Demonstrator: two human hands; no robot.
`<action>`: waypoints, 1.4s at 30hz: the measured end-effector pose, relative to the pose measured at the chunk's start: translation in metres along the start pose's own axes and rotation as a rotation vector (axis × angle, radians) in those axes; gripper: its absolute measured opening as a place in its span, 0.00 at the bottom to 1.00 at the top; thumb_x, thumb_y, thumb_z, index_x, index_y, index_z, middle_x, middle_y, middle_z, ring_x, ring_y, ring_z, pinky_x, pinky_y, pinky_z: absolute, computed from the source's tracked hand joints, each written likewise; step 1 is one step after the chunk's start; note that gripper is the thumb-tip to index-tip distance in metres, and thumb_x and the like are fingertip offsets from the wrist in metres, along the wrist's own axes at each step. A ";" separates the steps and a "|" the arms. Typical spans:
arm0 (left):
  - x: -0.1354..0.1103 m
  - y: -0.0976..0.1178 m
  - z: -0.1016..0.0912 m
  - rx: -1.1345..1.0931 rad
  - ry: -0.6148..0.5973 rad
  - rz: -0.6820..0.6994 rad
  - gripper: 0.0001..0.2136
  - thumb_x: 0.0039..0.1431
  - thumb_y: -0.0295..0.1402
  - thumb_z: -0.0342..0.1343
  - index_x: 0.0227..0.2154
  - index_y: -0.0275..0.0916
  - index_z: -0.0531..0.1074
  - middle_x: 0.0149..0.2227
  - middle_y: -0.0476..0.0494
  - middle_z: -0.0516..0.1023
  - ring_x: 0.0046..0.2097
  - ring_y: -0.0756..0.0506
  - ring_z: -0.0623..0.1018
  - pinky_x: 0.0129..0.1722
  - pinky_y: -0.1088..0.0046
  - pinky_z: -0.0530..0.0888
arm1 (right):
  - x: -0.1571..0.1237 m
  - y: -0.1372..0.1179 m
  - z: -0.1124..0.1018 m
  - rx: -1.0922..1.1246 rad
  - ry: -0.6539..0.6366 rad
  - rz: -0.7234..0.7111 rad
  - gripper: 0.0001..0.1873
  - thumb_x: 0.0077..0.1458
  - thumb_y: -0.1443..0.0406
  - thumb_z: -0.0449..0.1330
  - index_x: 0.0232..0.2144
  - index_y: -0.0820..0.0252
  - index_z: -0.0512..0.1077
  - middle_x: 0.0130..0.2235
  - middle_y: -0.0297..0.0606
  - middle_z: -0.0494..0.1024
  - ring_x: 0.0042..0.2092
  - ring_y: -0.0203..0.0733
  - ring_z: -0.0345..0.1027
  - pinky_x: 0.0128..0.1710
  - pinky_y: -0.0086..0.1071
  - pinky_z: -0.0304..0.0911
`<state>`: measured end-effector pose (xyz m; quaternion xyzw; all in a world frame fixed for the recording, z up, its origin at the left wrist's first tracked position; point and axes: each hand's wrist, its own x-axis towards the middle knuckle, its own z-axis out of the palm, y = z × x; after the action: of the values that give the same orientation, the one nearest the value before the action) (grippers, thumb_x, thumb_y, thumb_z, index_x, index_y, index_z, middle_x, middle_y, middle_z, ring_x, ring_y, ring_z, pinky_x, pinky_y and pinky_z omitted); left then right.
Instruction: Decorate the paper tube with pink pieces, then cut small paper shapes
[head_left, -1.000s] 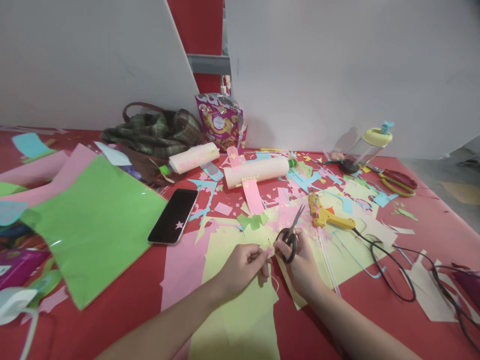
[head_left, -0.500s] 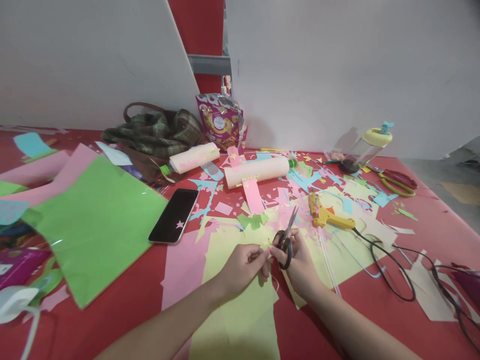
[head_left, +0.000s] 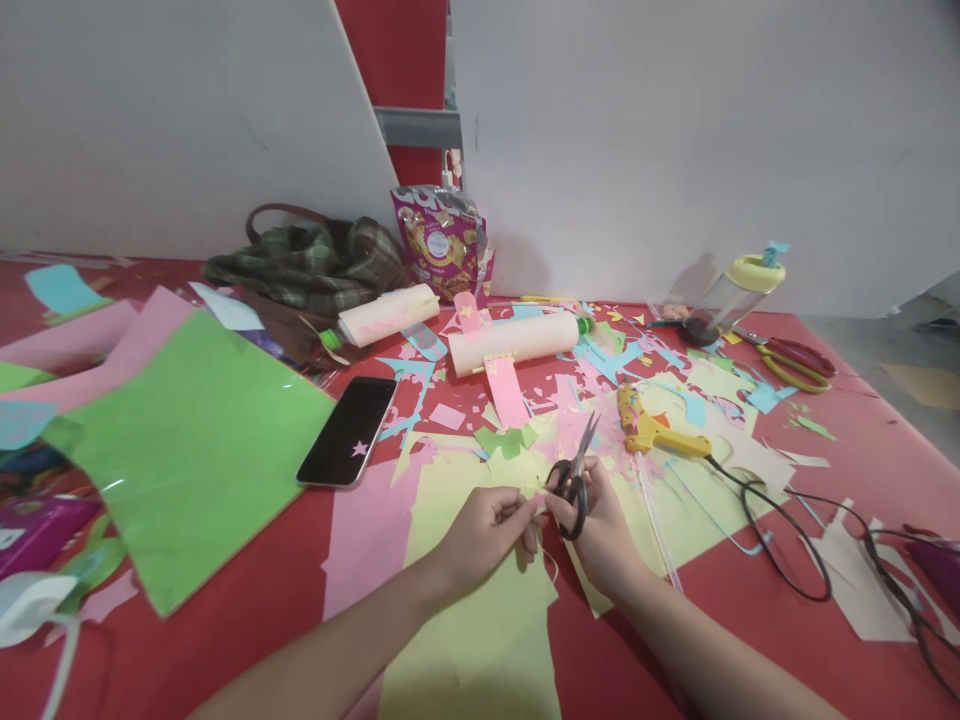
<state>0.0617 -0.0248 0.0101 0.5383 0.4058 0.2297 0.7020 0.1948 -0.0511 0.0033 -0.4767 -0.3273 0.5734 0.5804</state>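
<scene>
My right hand is closed round black-handled scissors, whose blades point up and away. Its thumb and fingertip also come up to a tiny pale pink and yellow scrap of paper. Opposite, my left hand pinches the same scrap, its fingers curled in; most of the scrap is hidden by the fingertips. Under both hands lie yellow paper sheets, with a pink sheet partly beneath. A pink paper star rests on a black-screened phone to the left.
A yellow glue gun with a black cord lies at right. Behind are two paper-wrapped bottles, a snack bag and a plaid cloth bag. Green sheets fill the left; red-and-yellow-handled pliers and a clear bottle stand far right.
My right thumb has shifted slightly right, away from the left fingertips. The scissors stay in my right hand, and the other things have not moved.
</scene>
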 end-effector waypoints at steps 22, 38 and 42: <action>-0.001 -0.001 0.000 0.006 -0.006 0.012 0.17 0.55 0.41 0.44 0.22 0.33 0.66 0.15 0.48 0.69 0.19 0.52 0.68 0.26 0.73 0.67 | -0.001 -0.003 0.002 -0.023 0.004 0.002 0.15 0.42 0.69 0.60 0.27 0.55 0.54 0.29 0.27 0.64 0.27 0.32 0.60 0.29 0.29 0.59; 0.000 -0.004 -0.001 -0.008 -0.028 0.013 0.17 0.54 0.41 0.44 0.20 0.32 0.67 0.15 0.47 0.68 0.19 0.52 0.68 0.26 0.74 0.67 | 0.000 -0.003 0.002 -0.077 0.001 -0.016 0.15 0.41 0.69 0.60 0.26 0.55 0.54 0.28 0.28 0.63 0.27 0.31 0.60 0.27 0.27 0.59; 0.000 -0.005 -0.002 -0.071 -0.089 0.024 0.17 0.55 0.37 0.43 0.17 0.32 0.66 0.16 0.45 0.69 0.20 0.51 0.68 0.25 0.73 0.67 | -0.001 -0.005 0.003 -0.087 0.014 -0.016 0.16 0.41 0.69 0.60 0.25 0.54 0.54 0.28 0.27 0.64 0.25 0.31 0.59 0.25 0.26 0.58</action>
<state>0.0592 -0.0254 0.0051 0.5275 0.3592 0.2279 0.7354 0.1935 -0.0510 0.0089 -0.5029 -0.3519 0.5507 0.5657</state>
